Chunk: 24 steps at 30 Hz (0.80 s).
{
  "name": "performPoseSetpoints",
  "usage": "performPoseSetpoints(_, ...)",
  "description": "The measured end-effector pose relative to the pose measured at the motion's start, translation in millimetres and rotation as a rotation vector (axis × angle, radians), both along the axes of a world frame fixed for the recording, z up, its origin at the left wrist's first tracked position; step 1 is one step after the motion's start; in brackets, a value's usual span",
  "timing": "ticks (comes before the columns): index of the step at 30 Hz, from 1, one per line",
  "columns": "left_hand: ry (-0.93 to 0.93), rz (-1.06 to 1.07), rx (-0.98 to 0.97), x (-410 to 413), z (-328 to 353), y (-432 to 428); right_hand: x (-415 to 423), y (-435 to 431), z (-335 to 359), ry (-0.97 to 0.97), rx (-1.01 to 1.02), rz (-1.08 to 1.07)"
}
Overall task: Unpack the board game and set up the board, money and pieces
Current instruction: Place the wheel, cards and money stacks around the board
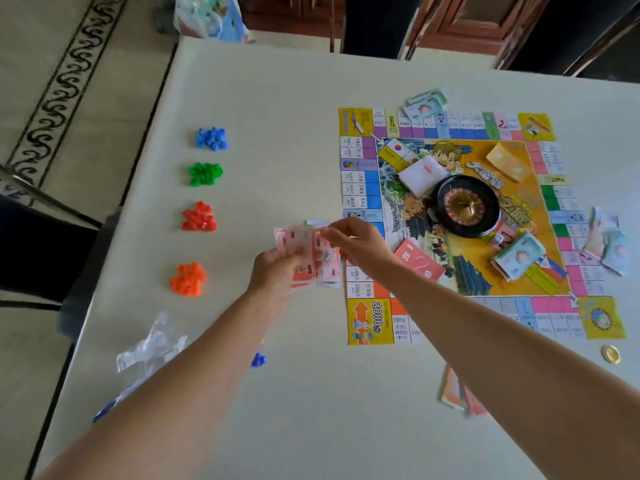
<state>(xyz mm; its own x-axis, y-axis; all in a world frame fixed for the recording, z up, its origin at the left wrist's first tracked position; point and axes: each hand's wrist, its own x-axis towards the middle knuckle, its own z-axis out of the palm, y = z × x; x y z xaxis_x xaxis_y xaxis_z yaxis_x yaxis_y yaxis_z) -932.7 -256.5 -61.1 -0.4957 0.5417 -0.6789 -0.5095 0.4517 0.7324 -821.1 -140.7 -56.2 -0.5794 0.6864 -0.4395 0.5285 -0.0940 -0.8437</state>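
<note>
Both forearms come in from the bottom edge. The left one hides part of a crumpled clear plastic bag (152,344) at lower left and most of a stray blue piece (258,359). At lower right, a small stack of cards (453,389) is half hidden behind the right forearm and too blurred to read. A gold coin (610,354) lies just off the board's near right corner. At centre frame, the left hand (277,271) is curled round a fan of pink notes (304,251) held above the tabletop (277,98). The right hand (360,247) pinches the fan's top edge; can't tell whether it has one note or several, as the print is motion-blurred. The board (369,320) lies flat on the right half of the frame, its near edge crossed by the right arm. On the board: a red card (417,259), a black roulette wheel (467,206), a white card stack (422,174), yellow notes (509,162) and a green note bundle (519,256). More notes overhang its far and right edges. A column of piles at left, well apart from each other, runs near to far: orange pile (188,278), red pile (200,217), green pile (205,173), blue pile (211,138). At the top edge a bag (207,15) is cut off and blurred.
</note>
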Motion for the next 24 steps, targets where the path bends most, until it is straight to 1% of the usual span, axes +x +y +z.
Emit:
performPoseSetpoints(1,0.004,-0.025,-0.008,1.9,1.3,6.1,0.4,3.5,5.8,0.026,-0.051,0.036)
performPoseSetpoints(4,0.011,-0.109,-0.011,12.8,8.6,29.5,6.5,20.7,11.8,-0.055,0.002,0.09)
performPoseSetpoints(9,-0.018,-0.149,0.017,38.6,24.8,77.6,35.4,63.5,22.0,-0.048,0.087,-0.042)
performPoseSetpoints(13,0.025,-0.214,0.028,59.0,30.1,120.5,61.8,101.3,29.6,0.018,0.046,-0.088)
performPoseSetpoints(15,0.062,-0.226,0.008,66.6,30.3,143.1,72.9,123.9,28.9,-0.023,0.047,-0.121)
performPoseSetpoints(18,0.03,-0.216,-0.015,77.2,34.3,185.2,88.0,167.3,27.5,-0.052,0.033,-0.238)
performPoseSetpoints(21,-0.117,-0.123,0.022,78.6,33.7,225.4,91.6,213.6,23.8,-0.013,-0.001,-0.41)
performPoseSetpoints(23,-0.115,-0.077,0.025,76.4,30.2,251.6,86.8,247.4,19.8,-0.009,-0.01,-0.496)
performPoseSetpoints(24,-0.064,-0.067,0.014,73.1,27.2,267.0,81.8,266.5,16.0,-0.008,-0.015,-0.53)
